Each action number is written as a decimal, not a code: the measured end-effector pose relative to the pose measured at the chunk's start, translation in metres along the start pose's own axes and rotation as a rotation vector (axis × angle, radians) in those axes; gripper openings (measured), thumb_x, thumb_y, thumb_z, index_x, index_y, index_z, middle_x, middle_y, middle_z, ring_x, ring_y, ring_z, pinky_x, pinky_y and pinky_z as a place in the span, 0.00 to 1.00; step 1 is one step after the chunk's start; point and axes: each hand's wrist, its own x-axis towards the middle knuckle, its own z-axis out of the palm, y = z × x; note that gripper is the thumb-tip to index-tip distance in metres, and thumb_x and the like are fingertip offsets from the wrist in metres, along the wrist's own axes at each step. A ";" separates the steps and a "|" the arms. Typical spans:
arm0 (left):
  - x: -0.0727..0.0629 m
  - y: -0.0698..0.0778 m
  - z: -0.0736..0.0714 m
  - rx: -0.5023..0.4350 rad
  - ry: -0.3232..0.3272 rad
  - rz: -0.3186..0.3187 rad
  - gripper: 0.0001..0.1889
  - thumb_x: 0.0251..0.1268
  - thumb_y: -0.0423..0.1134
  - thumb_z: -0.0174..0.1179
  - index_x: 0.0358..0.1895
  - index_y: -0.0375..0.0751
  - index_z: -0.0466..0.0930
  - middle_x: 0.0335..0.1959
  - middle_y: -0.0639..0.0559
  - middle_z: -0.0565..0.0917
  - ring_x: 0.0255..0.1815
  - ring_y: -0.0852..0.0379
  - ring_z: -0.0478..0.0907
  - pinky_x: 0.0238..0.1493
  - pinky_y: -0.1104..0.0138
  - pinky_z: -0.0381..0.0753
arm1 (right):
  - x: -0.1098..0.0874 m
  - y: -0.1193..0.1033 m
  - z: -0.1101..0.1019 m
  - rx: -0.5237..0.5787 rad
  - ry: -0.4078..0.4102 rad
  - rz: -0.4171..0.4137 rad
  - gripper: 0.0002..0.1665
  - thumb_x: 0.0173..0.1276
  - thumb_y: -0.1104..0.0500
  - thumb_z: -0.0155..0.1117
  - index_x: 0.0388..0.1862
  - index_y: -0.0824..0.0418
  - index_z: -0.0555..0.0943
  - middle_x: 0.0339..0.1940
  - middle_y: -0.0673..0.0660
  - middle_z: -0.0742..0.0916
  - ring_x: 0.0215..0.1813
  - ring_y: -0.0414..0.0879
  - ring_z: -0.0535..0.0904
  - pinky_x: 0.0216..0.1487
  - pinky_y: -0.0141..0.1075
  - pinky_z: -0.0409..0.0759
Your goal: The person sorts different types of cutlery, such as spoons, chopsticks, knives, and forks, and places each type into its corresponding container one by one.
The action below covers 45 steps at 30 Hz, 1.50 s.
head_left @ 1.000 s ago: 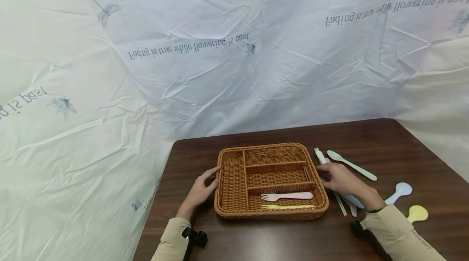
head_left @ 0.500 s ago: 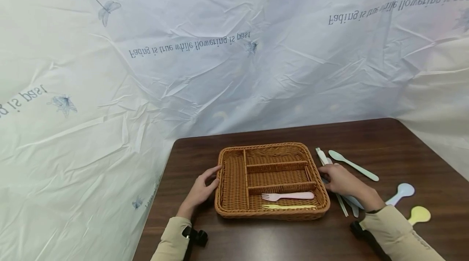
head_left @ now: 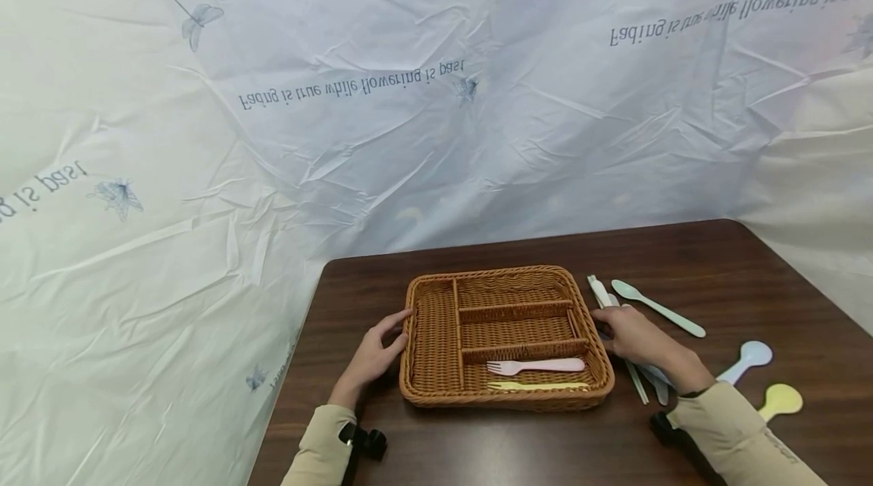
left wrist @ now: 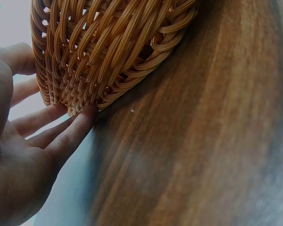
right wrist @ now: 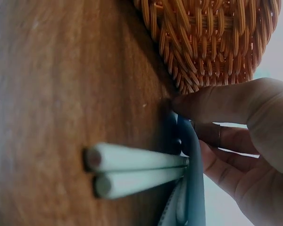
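Observation:
A brown wicker basket (head_left: 458, 334) with compartments lies on the table. Its front compartment holds a pink fork (head_left: 549, 365) and a yellow fork (head_left: 539, 386). My left hand (head_left: 371, 355) rests its extended fingertips against the basket's left side; the left wrist view shows them low on the woven wall. At the right side is my right hand (head_left: 634, 334), thumb near the basket's lower edge in the right wrist view. Beneath it lie pale chopsticks (right wrist: 137, 169) and a blue utensil handle (right wrist: 194, 179). The hand partly hides them; whether its fingers touch the handle is unclear.
To the right on the dark wooden table (head_left: 477, 448) lie a green spoon (head_left: 664, 311), a blue spoon (head_left: 753, 354) and a yellow spoon (head_left: 781, 399). A pale printed sheet (head_left: 382, 152) hangs behind the table and on its left.
Both hands stay at the basket's sides. The view has shifted very slightly; the basket and utensils show no clear movement.

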 end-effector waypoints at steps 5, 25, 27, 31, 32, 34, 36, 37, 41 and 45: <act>0.001 -0.001 0.000 0.006 0.004 -0.001 0.24 0.73 0.29 0.52 0.70 0.29 0.65 0.70 0.33 0.67 0.64 0.33 0.72 0.64 0.41 0.69 | 0.001 0.000 0.001 -0.013 0.008 0.008 0.24 0.60 0.63 0.70 0.56 0.65 0.81 0.16 0.45 0.69 0.19 0.35 0.59 0.23 0.30 0.56; 0.001 -0.002 0.000 0.021 0.014 0.018 0.24 0.73 0.30 0.52 0.69 0.29 0.66 0.69 0.33 0.68 0.63 0.34 0.73 0.62 0.42 0.71 | 0.002 0.001 -0.007 0.036 0.022 0.094 0.25 0.55 0.59 0.75 0.52 0.65 0.82 0.38 0.54 0.85 0.33 0.42 0.75 0.31 0.37 0.75; 0.001 -0.002 0.000 0.023 0.017 0.013 0.24 0.72 0.29 0.52 0.69 0.29 0.66 0.69 0.33 0.68 0.63 0.35 0.73 0.62 0.42 0.71 | 0.002 0.002 -0.008 0.041 0.022 0.099 0.25 0.55 0.60 0.74 0.53 0.66 0.82 0.37 0.53 0.84 0.32 0.41 0.74 0.30 0.36 0.73; 0.000 -0.001 0.000 0.021 0.010 0.009 0.24 0.72 0.29 0.52 0.69 0.30 0.66 0.69 0.32 0.68 0.63 0.34 0.72 0.63 0.41 0.70 | 0.001 0.004 -0.010 0.060 0.033 0.106 0.24 0.55 0.64 0.72 0.53 0.66 0.82 0.39 0.54 0.85 0.34 0.41 0.75 0.30 0.36 0.74; 0.000 -0.001 0.000 0.023 0.009 0.011 0.24 0.72 0.29 0.52 0.69 0.29 0.66 0.69 0.32 0.68 0.63 0.34 0.72 0.63 0.41 0.70 | 0.001 0.004 -0.011 0.063 0.037 0.105 0.24 0.55 0.64 0.71 0.53 0.66 0.82 0.40 0.55 0.85 0.35 0.42 0.76 0.30 0.36 0.74; 0.000 -0.001 0.000 0.024 0.005 0.013 0.24 0.72 0.29 0.52 0.70 0.29 0.65 0.69 0.32 0.67 0.63 0.33 0.72 0.62 0.41 0.70 | 0.001 0.005 -0.013 0.067 0.040 0.111 0.23 0.56 0.65 0.70 0.53 0.66 0.82 0.41 0.56 0.85 0.35 0.43 0.76 0.31 0.36 0.74; 0.000 -0.002 0.000 0.036 0.005 0.013 0.24 0.73 0.30 0.52 0.70 0.29 0.65 0.70 0.32 0.67 0.63 0.34 0.73 0.62 0.42 0.71 | 0.001 0.005 -0.016 0.071 0.040 0.113 0.23 0.56 0.64 0.70 0.53 0.65 0.82 0.42 0.57 0.85 0.36 0.43 0.77 0.31 0.36 0.74; 0.000 -0.002 0.000 0.042 0.005 0.013 0.24 0.73 0.30 0.52 0.70 0.29 0.65 0.70 0.33 0.67 0.62 0.35 0.73 0.62 0.43 0.72 | 0.001 0.005 -0.017 0.073 0.042 0.114 0.23 0.56 0.64 0.69 0.54 0.65 0.83 0.42 0.56 0.85 0.36 0.43 0.77 0.30 0.36 0.74; 0.000 -0.002 0.000 0.056 0.003 0.003 0.24 0.73 0.31 0.52 0.70 0.31 0.65 0.70 0.34 0.67 0.63 0.37 0.74 0.62 0.46 0.74 | -0.001 0.006 -0.023 0.084 0.057 0.110 0.23 0.58 0.64 0.68 0.54 0.64 0.83 0.41 0.55 0.85 0.36 0.42 0.78 0.30 0.35 0.74; -0.001 -0.001 -0.001 0.041 -0.003 -0.003 0.24 0.73 0.31 0.52 0.70 0.31 0.65 0.70 0.35 0.67 0.63 0.36 0.73 0.63 0.45 0.72 | -0.003 0.005 -0.027 0.091 0.073 0.111 0.22 0.59 0.64 0.67 0.54 0.63 0.83 0.38 0.51 0.85 0.34 0.40 0.76 0.29 0.33 0.72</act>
